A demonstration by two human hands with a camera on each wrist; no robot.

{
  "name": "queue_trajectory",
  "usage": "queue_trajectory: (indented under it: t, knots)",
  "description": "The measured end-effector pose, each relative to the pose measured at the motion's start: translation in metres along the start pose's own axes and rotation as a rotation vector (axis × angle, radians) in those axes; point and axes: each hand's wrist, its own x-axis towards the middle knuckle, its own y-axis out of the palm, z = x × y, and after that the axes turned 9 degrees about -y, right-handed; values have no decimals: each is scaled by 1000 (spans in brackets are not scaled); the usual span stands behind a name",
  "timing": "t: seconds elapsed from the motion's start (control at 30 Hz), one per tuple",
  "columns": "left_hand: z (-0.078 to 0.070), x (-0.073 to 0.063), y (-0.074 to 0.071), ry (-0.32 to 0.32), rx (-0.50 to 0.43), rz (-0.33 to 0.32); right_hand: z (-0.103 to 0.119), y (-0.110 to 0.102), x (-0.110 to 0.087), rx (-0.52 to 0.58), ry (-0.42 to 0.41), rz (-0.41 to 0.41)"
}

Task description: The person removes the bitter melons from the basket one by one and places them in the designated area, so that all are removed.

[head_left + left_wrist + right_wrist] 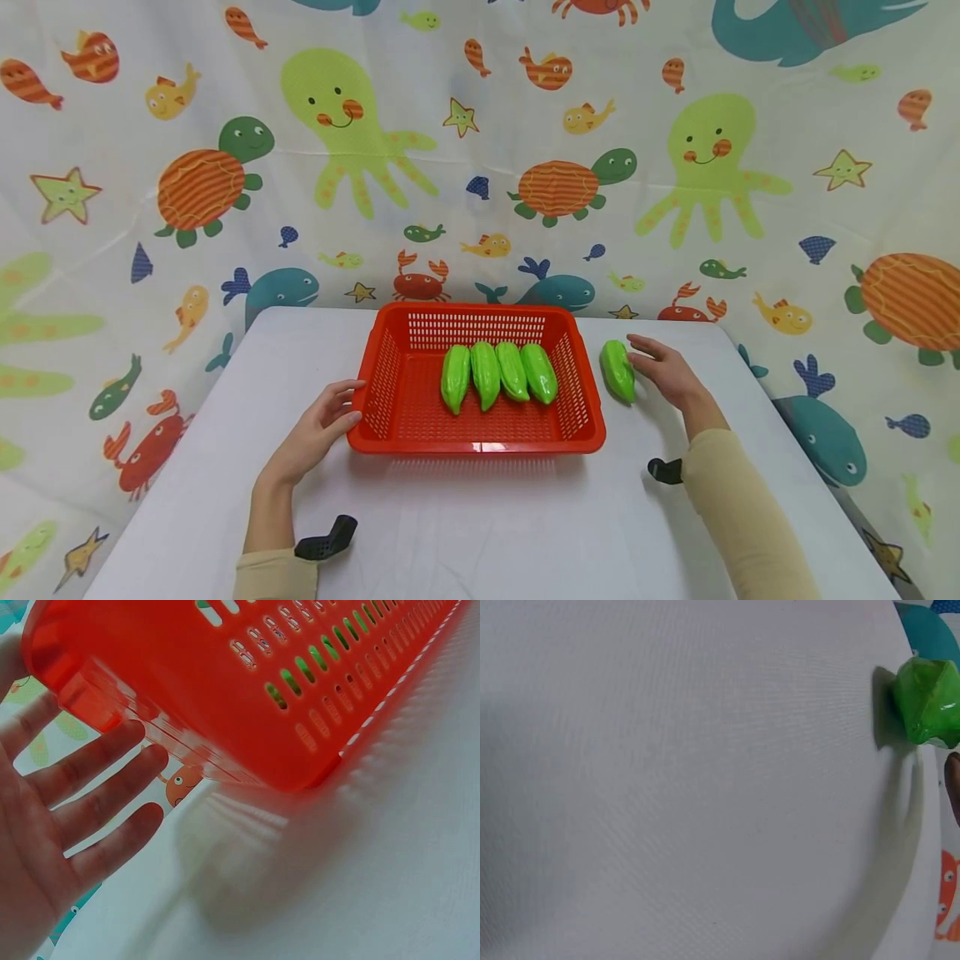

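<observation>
A red plastic basket (480, 447) with slotted sides stands on the white table. Inside it, several glossy green ridged fruits (485, 377), shaped like star fruits, lie side by side towards the right. My left hand (318, 429) is at the basket's left side, fingers spread and fairly straight, touching or nearly touching the rim; the left wrist view shows the palm and fingers (105, 806) beside the wall. One more green star fruit (618, 371) lies right of the basket. My right hand (667, 375) is at its right side, fingers extended; whether they touch it is unclear.
The white table (465, 533) ends at a cloth backdrop (480, 167) printed with sea animals, behind and at both sides. A black wrist-camera mount (327, 540) sits on the left wrist, and another black mount (664, 471) on the right.
</observation>
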Motion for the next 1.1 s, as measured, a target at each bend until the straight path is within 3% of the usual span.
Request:
queue_trajectory:
  t: [0.4,0.77,1.1]
  knots:
    - [0,1,-1,2,6,5,21,-4,5,150,-82,-95]
    - [1,1,-1,4,10,3,51,4,5,131,-112,-121]
    - [1,0,0,-2,11,0,92,19,-4,93,-150,-141]
